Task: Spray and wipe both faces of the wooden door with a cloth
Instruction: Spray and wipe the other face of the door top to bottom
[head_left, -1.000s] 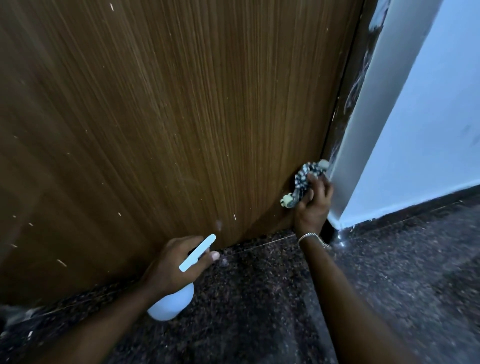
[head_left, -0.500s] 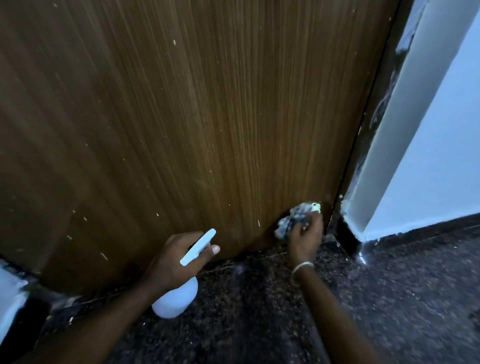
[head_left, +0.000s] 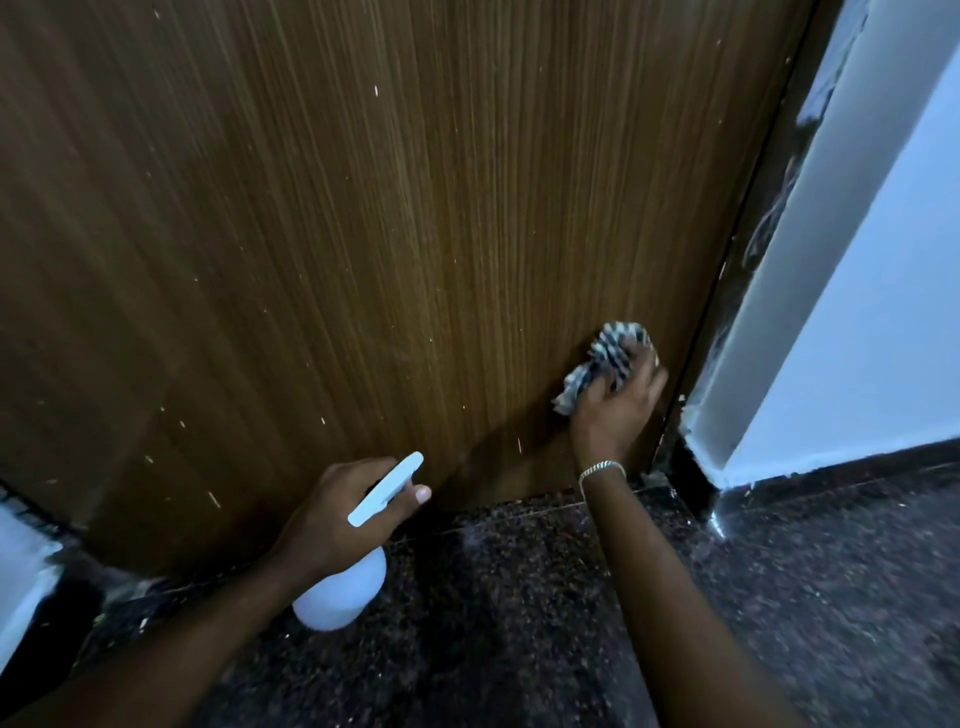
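Crumpled checked cloth (head_left: 605, 358) on grained door (head_left: 415, 234), right hand (head_left: 618, 405) pressing

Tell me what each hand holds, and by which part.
The left hand grips the spray bottle at its neck, below the trigger head. The right hand holds the bunched cloth by its middle, against the door.

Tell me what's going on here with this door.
A person is cleaning the wooden door down near its bottom edge. The right hand holds a bunched checked cloth against the door's lower right area, close to the frame. The left hand grips a white spray bottle above the dark speckled floor, nozzle aimed towards the door. Small pale specks show across the door's face.
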